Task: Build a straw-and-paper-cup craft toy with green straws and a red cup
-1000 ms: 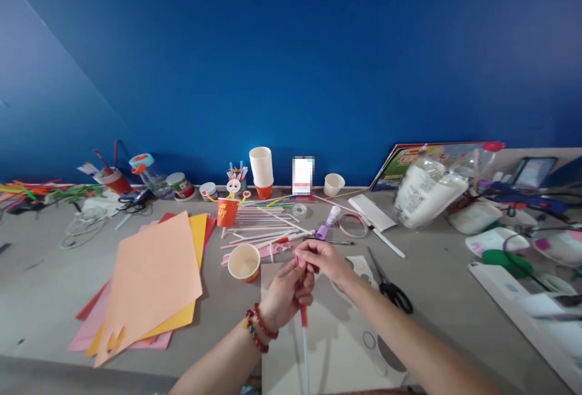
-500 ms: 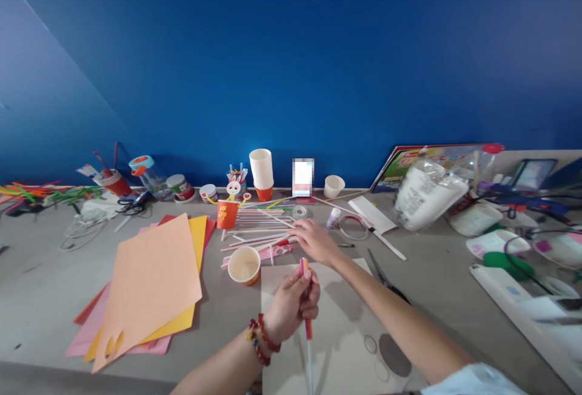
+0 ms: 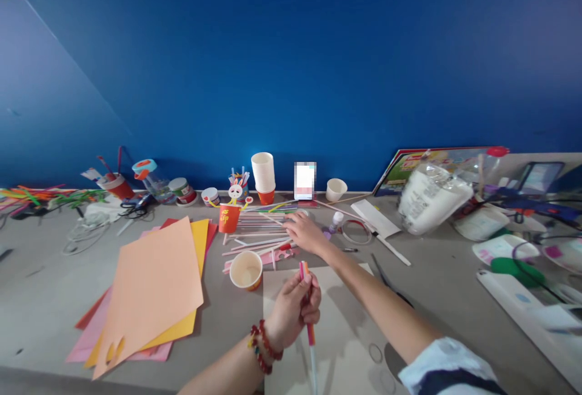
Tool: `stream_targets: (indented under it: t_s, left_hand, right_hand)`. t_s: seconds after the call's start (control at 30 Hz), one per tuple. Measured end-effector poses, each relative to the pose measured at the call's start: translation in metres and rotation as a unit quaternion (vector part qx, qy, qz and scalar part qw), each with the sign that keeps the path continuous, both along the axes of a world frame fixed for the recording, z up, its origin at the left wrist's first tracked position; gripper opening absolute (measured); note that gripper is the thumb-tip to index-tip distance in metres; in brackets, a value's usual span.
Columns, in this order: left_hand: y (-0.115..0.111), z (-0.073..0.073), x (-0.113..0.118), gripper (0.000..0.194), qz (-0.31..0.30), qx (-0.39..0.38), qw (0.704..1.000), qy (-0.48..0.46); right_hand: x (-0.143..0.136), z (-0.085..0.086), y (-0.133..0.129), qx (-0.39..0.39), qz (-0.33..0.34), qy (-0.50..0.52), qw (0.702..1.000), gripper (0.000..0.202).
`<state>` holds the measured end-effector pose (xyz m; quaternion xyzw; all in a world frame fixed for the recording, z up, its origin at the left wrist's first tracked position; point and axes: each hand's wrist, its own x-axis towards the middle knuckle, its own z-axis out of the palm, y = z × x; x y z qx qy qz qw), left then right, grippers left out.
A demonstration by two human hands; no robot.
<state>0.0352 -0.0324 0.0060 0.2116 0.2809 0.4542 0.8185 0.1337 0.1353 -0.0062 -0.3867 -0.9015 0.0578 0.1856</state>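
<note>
Left hand (image 3: 294, 305) closed round pink-orange strip (image 3: 311, 335) over near sheet (image 3: 345, 334), white stick (image 3: 313, 363) below. Right hand (image 3: 305, 236) at far straws (image 3: 261, 222), right of red cup (image 3: 228, 219); can't tell if gripping any.

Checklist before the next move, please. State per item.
1. Left hand has a closed grip on the pink-and-orange piece: ok.
2. Right hand at the loose straws: ok, its fingertips are at their right end.
3. Right hand gripping a straw: cannot tell.
4. Loose straws lined up: not ok, several lie across each other.
5. Nearest paper cup upright: ok, mouth up, left of the left hand.
6. Scissors fully visible: not ok, the right forearm hides part.
</note>
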Motion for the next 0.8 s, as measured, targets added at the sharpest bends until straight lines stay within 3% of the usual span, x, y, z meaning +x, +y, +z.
stream_targets:
  t_s: [0.2, 0.47, 0.53, 0.63, 0.8]
  left_hand:
    - [-0.001, 0.002, 0.0, 0.037, 0.011, -0.002, 1.0, -0.013]
    - [0.001, -0.002, -0.001, 0.037, 0.019, 0.001, 1.0, -0.011]
    - [0.002, -0.003, -0.001, 0.037, 0.02, 0.004, 1.0, -0.012]
    - [0.003, -0.004, -0.002, 0.037, 0.033, 0.007, 0.999, -0.016]
    - [0.003, -0.002, -0.002, 0.034, 0.056, 0.008, 0.998, -0.014]
  right_hand:
    - [-0.007, 0.004, 0.025, 0.024, -0.035, -0.009, 0.999, 0.032]
    - [-0.038, 0.005, 0.059, 0.032, -0.03, -0.064, 0.997, 0.031]
    - [-0.043, 0.002, 0.063, 0.032, -0.033, -0.083, 0.996, 0.022]
    - [-0.044, 0.0, 0.067, 0.036, -0.034, -0.105, 0.993, 0.025]
    - [-0.034, 0.007, 0.067, 0.046, -0.015, -0.13, 0.99, 0.018]
